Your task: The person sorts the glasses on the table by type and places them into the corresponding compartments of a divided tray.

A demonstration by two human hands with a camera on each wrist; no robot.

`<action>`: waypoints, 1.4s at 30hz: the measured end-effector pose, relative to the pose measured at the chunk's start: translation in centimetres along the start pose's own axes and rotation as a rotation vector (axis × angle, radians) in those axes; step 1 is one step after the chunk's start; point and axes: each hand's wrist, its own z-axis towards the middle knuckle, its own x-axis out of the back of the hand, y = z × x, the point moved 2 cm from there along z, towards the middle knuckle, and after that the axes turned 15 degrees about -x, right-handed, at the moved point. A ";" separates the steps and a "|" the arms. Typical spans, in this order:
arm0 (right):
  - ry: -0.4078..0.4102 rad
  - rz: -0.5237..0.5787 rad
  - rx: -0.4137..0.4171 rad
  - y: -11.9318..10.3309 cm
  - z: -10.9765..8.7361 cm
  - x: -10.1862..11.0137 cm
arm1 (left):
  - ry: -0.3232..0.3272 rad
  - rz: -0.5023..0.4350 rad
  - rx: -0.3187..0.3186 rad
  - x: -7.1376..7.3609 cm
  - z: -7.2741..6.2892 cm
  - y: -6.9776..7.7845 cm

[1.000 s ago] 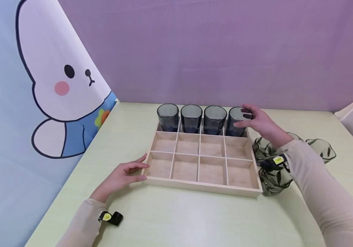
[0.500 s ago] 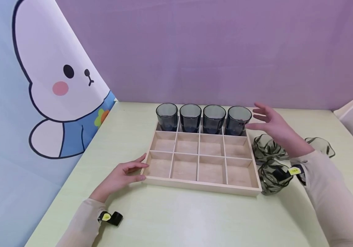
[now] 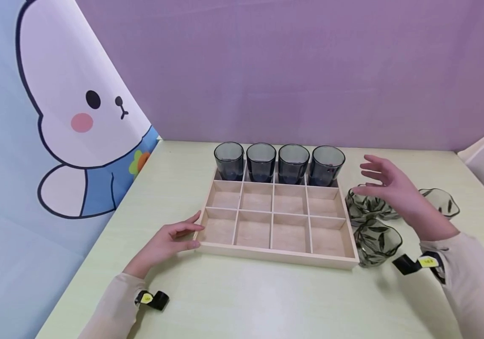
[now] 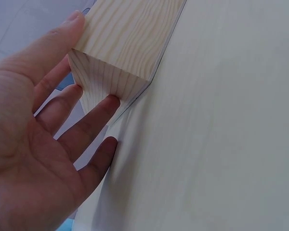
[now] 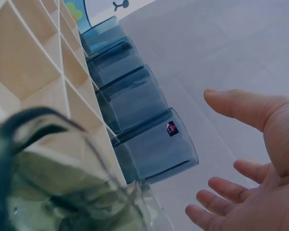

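A pale wooden tray (image 3: 276, 255) divided into compartments lies on the table. Several blue-grey drinking glasses (image 3: 326, 165) stand upright along its back row, one per compartment; the rightmost bears a small dark label, plain in the right wrist view. My left hand (image 3: 163, 247) touches the tray's left front corner with fingers extended; the left wrist view shows fingertips against the wooden side (image 4: 98, 79). To the right of the rightmost glass, my right hand (image 3: 399, 200) hovers with fingers spread, holding nothing. Below it are wavy-rimmed greenish glasses (image 3: 377, 242), partly hidden by the hand.
The greenish glasses sit close against the tray's right side, and another one (image 3: 440, 202) stands farther right. A purple backdrop (image 3: 310, 70) rises behind the table (image 3: 242, 301). On the left hangs a blue cloth (image 3: 4, 188) with a cartoon figure.
My right hand has let go of the rightmost blue-grey glass and moved right and toward me, over the greenish glasses. That glass stays in its compartment. My left hand has not moved.
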 end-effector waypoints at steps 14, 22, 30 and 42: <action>0.051 0.013 0.102 3.4 -3.2 0.3 | 0.005 -0.001 0.033 -0.1 0.0 0.1; 0.067 -0.001 0.149 4.7 -5.1 0.5 | 0.004 -0.019 0.029 0.0 0.0 0.2; -0.022 0.019 0.226 6.1 -6.2 0.5 | 0.001 -0.017 0.015 0.0 0.0 -0.1; -0.128 -0.125 0.245 7.8 -6.7 -0.1 | 0.001 -0.011 0.035 0.0 -0.1 -0.1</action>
